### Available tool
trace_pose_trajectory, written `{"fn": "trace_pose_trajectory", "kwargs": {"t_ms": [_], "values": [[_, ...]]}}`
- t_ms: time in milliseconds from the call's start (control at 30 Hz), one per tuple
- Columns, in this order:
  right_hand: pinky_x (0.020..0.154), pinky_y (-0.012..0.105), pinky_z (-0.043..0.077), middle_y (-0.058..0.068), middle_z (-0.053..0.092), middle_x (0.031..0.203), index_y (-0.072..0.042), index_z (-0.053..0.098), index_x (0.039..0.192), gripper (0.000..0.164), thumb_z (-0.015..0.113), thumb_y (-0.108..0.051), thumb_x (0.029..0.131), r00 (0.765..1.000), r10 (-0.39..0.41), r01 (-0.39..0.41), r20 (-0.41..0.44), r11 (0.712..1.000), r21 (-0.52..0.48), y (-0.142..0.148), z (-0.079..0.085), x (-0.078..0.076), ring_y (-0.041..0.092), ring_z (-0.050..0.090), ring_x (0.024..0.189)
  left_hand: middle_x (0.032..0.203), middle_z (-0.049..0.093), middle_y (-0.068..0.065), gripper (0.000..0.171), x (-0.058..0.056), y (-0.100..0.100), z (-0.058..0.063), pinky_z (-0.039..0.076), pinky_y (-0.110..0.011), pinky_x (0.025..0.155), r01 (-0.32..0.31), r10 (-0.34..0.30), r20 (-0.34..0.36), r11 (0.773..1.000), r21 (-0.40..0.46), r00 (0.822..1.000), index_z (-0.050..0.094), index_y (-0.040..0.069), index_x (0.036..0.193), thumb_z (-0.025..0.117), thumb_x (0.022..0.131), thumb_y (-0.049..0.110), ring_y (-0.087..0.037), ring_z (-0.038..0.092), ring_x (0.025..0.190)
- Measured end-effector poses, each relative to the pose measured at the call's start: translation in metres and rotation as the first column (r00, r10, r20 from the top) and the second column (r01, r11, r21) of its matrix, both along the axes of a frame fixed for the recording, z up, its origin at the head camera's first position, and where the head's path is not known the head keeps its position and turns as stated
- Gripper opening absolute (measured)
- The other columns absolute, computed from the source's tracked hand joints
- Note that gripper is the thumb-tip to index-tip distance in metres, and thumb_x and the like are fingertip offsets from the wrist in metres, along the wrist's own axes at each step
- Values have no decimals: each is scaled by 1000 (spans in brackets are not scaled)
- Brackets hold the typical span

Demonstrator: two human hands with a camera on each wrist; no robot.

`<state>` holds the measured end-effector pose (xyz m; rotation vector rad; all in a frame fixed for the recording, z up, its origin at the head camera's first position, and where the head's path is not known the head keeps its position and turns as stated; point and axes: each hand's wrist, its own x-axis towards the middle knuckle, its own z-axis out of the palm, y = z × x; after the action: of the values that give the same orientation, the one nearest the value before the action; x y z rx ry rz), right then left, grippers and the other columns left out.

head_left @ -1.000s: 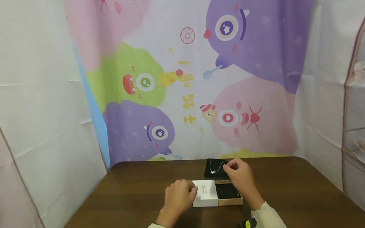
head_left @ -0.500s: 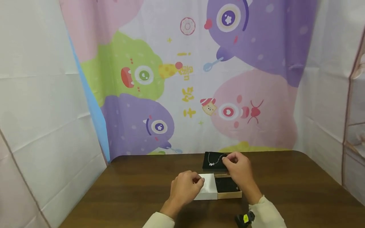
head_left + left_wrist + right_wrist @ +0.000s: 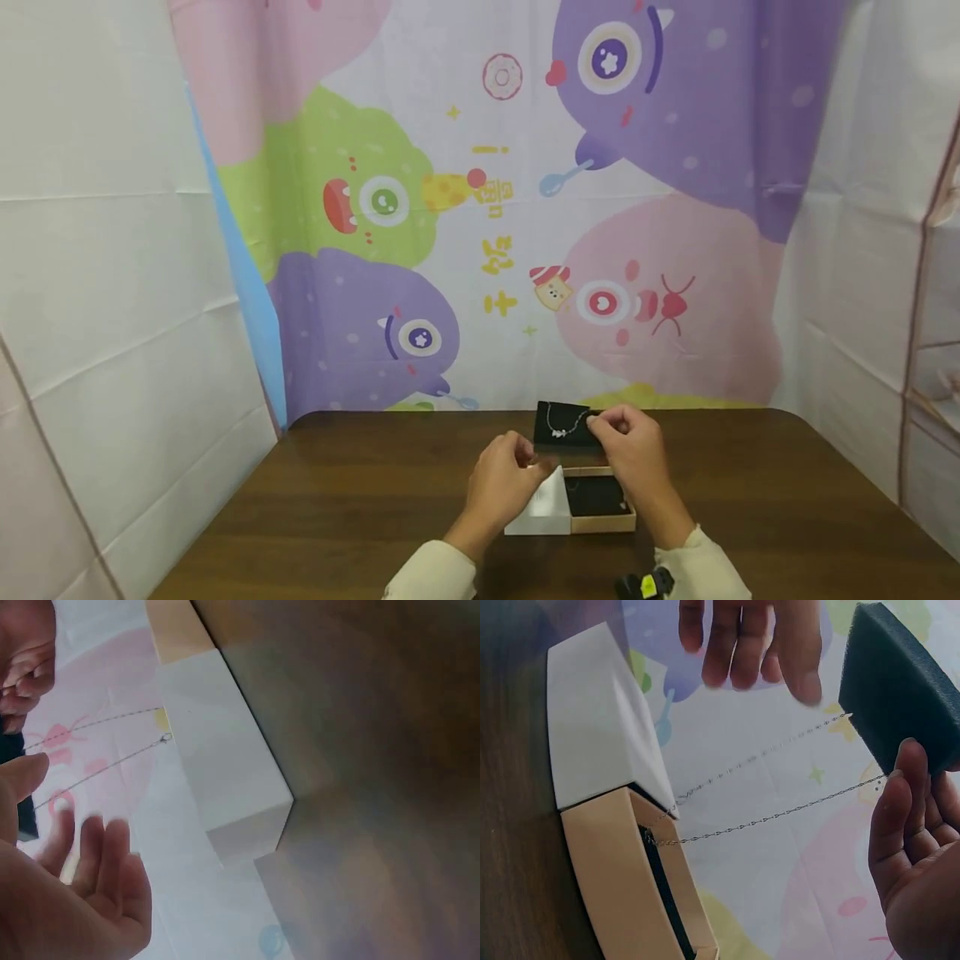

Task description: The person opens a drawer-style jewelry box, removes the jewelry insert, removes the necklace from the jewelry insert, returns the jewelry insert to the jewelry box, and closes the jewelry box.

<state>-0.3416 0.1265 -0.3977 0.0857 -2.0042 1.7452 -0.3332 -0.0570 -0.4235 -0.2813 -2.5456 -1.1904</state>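
Yellow characters [image 3: 498, 254] beginning 干饭 are running sideways up the curtain [image 3: 457, 250]. The right hand [image 3: 633, 446] is pinching the raised black pad [image 3: 568, 419] beyond the tan drawer [image 3: 603, 523], the pad's longer visible side running left-right, its necklace [image 3: 558, 433] trailing down toward the drawer. The left hand [image 3: 504, 483] is hovering over the white cover [image 3: 553, 515], fingers relaxed.

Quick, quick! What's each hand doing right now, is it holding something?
Left hand: open, holding nothing.
Right hand: closed, pinching the edge of the black pad with the necklace on it.
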Motion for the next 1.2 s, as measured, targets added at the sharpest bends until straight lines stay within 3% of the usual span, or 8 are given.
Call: {"fn": "trace_pose_trajectory", "kwargs": {"t_ms": [300, 600, 667, 800, 867, 967, 1133, 1200], "values": [[51, 30, 52, 7, 59, 65, 4, 62, 82, 14, 71, -5, 88, 1000, 18, -18, 4, 1000, -18, -3, 5, 6, 16, 57, 52, 92, 52, 3, 48, -9, 11, -4, 44, -34, 72, -24, 29, -58, 996, 82, 998, 70, 7, 106, 88, 74, 38, -13, 50, 84], [51, 29, 51, 6, 59, 66, 3, 63, 84, 16, 72, -10, 89, 1000, 16, -16, 7, 1000, 15, -6, 7, 7, 15, 56, 53, 93, 59, 1, 30, -15, 9, -6, 43, -32, 76, 134, -111, -133, 975, 175, 985, 77, 7, 98, 88, 75, 23, -13, 50, 87], [51, 27, 49, 4, 59, 67, 2, 64, 84, 16, 73, -11, 89, 1000, 14, -14, 4, 1000, 19, -7, 7, 7, 14, 54, 55, 89, 65, 1, 22, -17, 13, -6, 45, -29, 75, 201, -171, -157, 959, 199, 973, 79, 9, 95, 86, 76, 17, -10, 53, 86], [52, 27, 48, 5, 60, 69, 2, 63, 84, 15, 72, -9, 89, 999, 29, -29, 18, 1000, 1, -4, 7, 8, 14, 54, 59, 82, 72, 2, 19, -22, 24, -5, 51, -25, 71, 358, -323, -160, 883, 302, 933, 78, 10, 96, 81, 77, 7, -7, 62, 76], [53, 27, 47, 6, 60, 70, 3, 63, 85, 15, 72, -8, 89, 999, 36, -35, 32, 999, -7, -3, 5, 10, 15, 54, 61, 87, 72, 4, 22, -22, 29, -5, 52, -26, 72, 382, -372, -103, 846, 372, 923, 76, 12, 102, 80, 80, 8, -7, 64, 78], [56, 27, 47, 6, 61, 72, 3, 63, 86, 16, 73, -10, 89, 999, 28, -28, 36, 1000, -6, -3, 5, 12, 15, 56, 64, 105, 70, 6, 32, -20, 32, -6, 51, -28, 82, 387, -416, -27, 817, 427, 909, 73, 14, 115, 81, 84, 15, -8, 62, 94], [57, 26, 48, 5, 64, 73, 3, 65, 85, 17, 74, -11, 88, 1000, 7, -7, 16, 999, -37, -6, 10, 10, 15, 58, 65, 111, 71, -2, 33, -25, 31, -8, 52, -30, 83, 407, -467, 28, 796, 448, 884, 69, 9, 122, 76, 90, 16, -11, 64, 98], [55, 27, 49, 5, 64, 72, 4, 65, 85, 16, 74, -9, 88, 1000, 12, -12, 3, 998, -67, -7, 13, 8, 15, 58, 62, 109, 72, -4, 28, -29, 28, -9, 52, -31, 83, 398, -460, 44, 809, 433, 887, 72, 8, 118, 74, 92, 17, -12, 65, 96]]}}
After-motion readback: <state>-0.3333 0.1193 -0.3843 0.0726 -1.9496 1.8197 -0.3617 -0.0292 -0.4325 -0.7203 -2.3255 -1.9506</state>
